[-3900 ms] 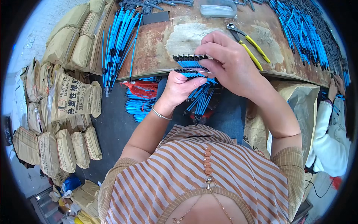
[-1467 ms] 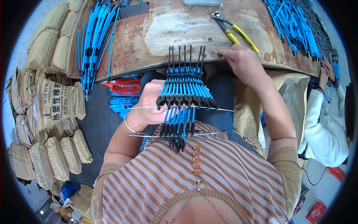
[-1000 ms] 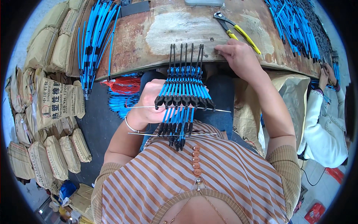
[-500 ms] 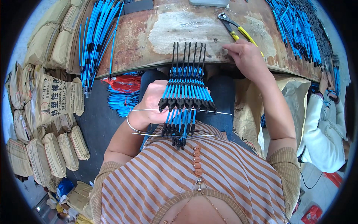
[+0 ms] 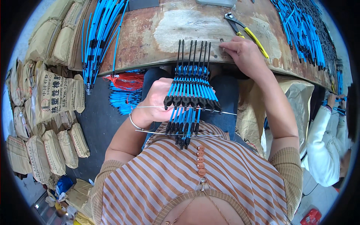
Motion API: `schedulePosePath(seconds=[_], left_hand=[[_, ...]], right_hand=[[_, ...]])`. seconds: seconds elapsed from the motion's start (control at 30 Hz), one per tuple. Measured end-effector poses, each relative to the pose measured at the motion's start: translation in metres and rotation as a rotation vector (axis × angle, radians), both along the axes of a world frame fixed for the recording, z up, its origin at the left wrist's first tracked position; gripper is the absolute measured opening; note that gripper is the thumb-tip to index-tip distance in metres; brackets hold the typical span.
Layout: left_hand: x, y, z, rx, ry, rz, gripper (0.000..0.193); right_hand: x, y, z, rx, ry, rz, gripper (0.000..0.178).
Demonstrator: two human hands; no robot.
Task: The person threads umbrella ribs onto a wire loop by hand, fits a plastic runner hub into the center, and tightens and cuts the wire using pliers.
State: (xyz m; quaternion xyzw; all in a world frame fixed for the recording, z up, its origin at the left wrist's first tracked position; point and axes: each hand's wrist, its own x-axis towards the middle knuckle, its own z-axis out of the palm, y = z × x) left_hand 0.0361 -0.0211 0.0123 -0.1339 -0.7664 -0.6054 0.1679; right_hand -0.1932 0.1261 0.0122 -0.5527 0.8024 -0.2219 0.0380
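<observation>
A woven lattice of blue tubes with black tips (image 5: 189, 90) hangs over my lap, above the table's near edge. Two thin metal rods cross it, and several black stems stand up from its far end. My left hand (image 5: 154, 100) is closed on the lattice from its left side; most of its fingers are hidden behind the tubes. Over the table, my right hand (image 5: 245, 56) has thumb and forefinger pressed together beside a small dark spot in the wood. Whether a tiny thing lies between them I cannot make out. Pliers with yellow handles (image 5: 256, 39) lie just beyond that hand.
On the worn wooden table (image 5: 131, 45), blue tubes (image 5: 107, 28) lie at left and a larger pile (image 5: 305, 33) at right. Brown paper sacks (image 5: 56, 93) are stacked at left. Below the table sits a red-wrapped bundle (image 5: 125, 83). A co-worker's white sleeve (image 5: 318, 146) shows at right.
My right hand has shifted slightly left, toward the dark spot, uncovering more of the pliers' handle. The view has shifted a little. My left hand keeps its hold on the lattice.
</observation>
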Motion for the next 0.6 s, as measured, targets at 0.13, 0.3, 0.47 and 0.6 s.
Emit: schedulePosePath(seconds=[0.13,0.3,0.47,0.6], left_hand=[[-0.003,0.006,-0.005,0.08,-0.026,0.018,0.028],[-0.003,0.002,-0.002,0.006,0.028,-0.031,0.03],[0.0,0.002,0.003,0.078,0.043,-0.022,0.031],[-0.003,0.002,0.001,-0.013,0.125,0.0,0.029]], right_hand=[[-0.006,-0.008,0.002,0.0,-0.013,0.071,0.018],[-0.01,-0.021,0.005,0.03,-0.027,0.161,0.021],[-0.015,-0.032,0.003,0.01,-0.033,0.237,0.02],[-0.022,-0.039,0.002,0.024,-0.057,0.263,0.018]])
